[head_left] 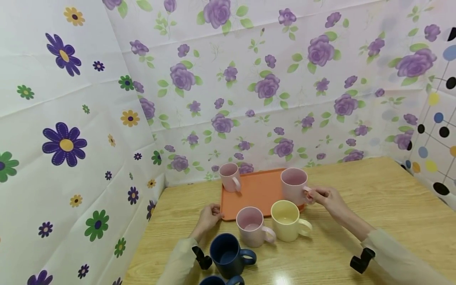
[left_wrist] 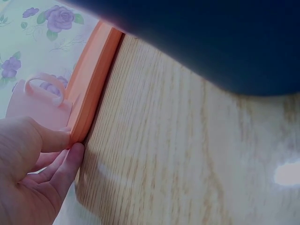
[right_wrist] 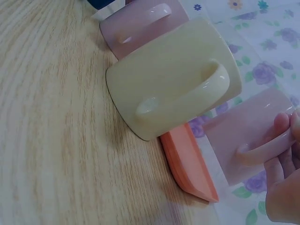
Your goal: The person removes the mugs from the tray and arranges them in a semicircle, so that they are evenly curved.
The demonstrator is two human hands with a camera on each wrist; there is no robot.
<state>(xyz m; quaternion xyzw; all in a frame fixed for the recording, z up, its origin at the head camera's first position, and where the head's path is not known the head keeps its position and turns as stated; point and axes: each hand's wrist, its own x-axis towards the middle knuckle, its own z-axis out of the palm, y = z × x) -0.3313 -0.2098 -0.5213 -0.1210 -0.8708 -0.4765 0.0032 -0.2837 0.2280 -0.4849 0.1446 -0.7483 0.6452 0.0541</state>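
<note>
My left hand (head_left: 209,217) pinches the near-left corner of an orange tray (head_left: 254,198), thumb above and fingers at the side and below, as the left wrist view (left_wrist: 40,173) shows. My right hand (head_left: 329,200) grips the handle of a pink mug (head_left: 293,190) at the tray's right end. In the right wrist view a narrow gap shows between that mug (right_wrist: 253,136) and the tray (right_wrist: 190,164). Another pink mug (head_left: 229,178) stands upright on the tray's far-left part, its handle toward me.
Before the tray stand a pink mug (head_left: 250,227) and a pale yellow mug (head_left: 285,221). Nearer are a dark blue mug (head_left: 227,257) and a second one (head_left: 213,281), cut by the frame. Floral cloth (head_left: 221,79) hangs behind the wooden table (head_left: 356,190).
</note>
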